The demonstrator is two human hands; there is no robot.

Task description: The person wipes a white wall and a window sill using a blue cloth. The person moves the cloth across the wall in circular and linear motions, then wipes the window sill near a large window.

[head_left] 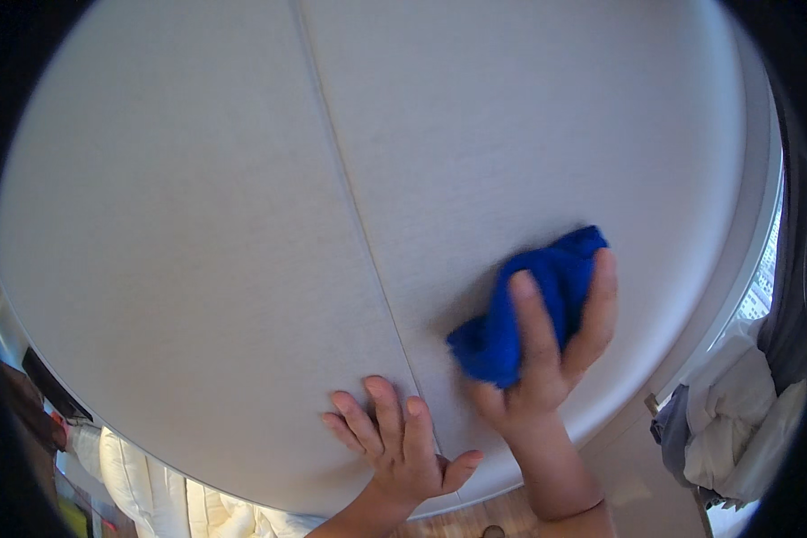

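Head view: I have one large pale panel (197, 224) across most of the frame, split by a seam (361, 229). Cannot tell whether it lies flat or stands tilted.
Step in hand: wiping the panel, by my reading; the right hand (547, 368) is slightly blurred, which would fit a stroke.
Blue cloth (499, 330): bunched against the panel, right of the seam, between it and the right edge, nearer the lower edge than the top.
Right fingers: parted and bent over the cloth, two lying along its top, the thumb side partly hidden. I judge it a loose, pressing hold; force cannot be told.
Left hand (402, 453): by the lower edge, mostly left of the seam, thumb reaching across it. Fingers fanned wide, nothing held; it appears to rest on the panel, perhaps as a brace.
Next move calls for: even pressure, I judge, and cloth kept between fingertips and panel through each pass.
Watch: the bunched cloth could fold under or catch along the seam.
Margins: white quilted bedding (139, 480) beyond the lower-left edge; heaped fabric (735, 417) beyond the lower-right.
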